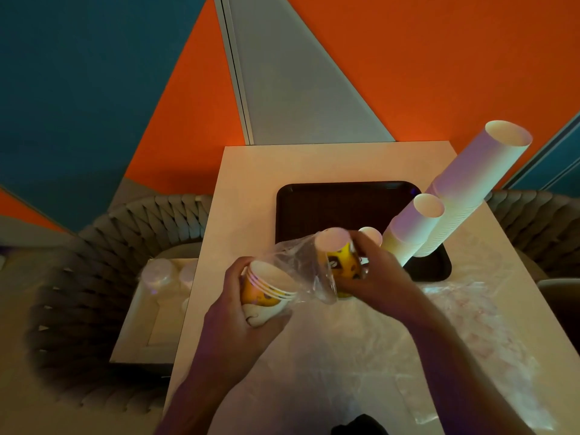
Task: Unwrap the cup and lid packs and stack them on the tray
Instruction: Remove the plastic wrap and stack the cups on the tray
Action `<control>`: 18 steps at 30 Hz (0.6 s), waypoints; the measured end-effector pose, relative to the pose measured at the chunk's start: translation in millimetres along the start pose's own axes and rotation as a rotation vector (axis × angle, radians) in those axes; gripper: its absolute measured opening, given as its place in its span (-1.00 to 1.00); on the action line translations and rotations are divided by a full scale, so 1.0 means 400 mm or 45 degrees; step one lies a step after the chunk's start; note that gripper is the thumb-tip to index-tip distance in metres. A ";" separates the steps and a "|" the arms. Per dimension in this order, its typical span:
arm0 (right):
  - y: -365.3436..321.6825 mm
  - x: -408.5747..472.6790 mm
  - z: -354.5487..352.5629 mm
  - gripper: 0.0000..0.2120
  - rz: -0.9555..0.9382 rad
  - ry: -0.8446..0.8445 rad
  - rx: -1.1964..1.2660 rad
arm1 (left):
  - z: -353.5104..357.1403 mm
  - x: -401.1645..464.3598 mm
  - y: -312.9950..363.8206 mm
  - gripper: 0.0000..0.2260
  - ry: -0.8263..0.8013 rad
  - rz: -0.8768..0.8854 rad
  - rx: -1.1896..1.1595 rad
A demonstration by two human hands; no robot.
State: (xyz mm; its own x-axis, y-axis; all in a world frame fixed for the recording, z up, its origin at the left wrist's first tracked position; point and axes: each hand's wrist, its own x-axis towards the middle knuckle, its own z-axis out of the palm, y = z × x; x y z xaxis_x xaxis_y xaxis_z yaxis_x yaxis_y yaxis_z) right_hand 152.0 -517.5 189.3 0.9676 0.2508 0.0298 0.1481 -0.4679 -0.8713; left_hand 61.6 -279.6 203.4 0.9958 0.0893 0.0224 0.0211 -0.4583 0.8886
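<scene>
Our left hand (238, 309) curls round a short nested stack of yellow printed paper cups (266, 290), mouths tipped up and to the right, held just above the near part of the pale tabletop (251, 171). Our right hand (373, 271) grips a second stack of yellow printed paper cups (337, 255), fingers wrapped about its side, and that stack stands just right of the first, close to the near edge of the dark rectangular plastic tray (329, 202). Between the two hands a crumpled clear plastic wrapper (301, 262) clings to both stacks, trailing down over the cups in the right hand. A small white cup rim (372, 235) shows just behind the right hand's fingers. On the tray's right side stand two tall stacks of plain white paper cups: a shorter one (411, 227) nearer us and a longer one (470, 183) behind it, touching. More loose clear plastic film (464, 315) lies on the table at right. At left, a woven grey chair (103, 277) holds a pale box of clear lids (163, 277).
</scene>
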 end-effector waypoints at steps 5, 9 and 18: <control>0.050 0.018 -0.059 -0.38 0.092 0.318 0.027 | -0.002 -0.006 -0.006 -0.28 0.003 -0.035 -0.014; 0.062 0.029 -0.079 -0.37 0.068 0.422 0.074 | 0.001 -0.009 -0.006 -0.30 -0.007 -0.049 -0.024; 0.104 0.055 -0.082 -0.27 0.025 0.407 -0.124 | -0.007 -0.013 -0.007 -0.31 0.003 -0.031 -0.006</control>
State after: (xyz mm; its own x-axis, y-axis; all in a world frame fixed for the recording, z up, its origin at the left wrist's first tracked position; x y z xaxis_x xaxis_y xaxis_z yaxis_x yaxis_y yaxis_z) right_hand 186.3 -559.4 169.7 0.9833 -0.0305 0.1791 0.1327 -0.5528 -0.8227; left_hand 56.1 -276.2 202.0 0.9948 0.1023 0.0018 0.0448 -0.4515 0.8912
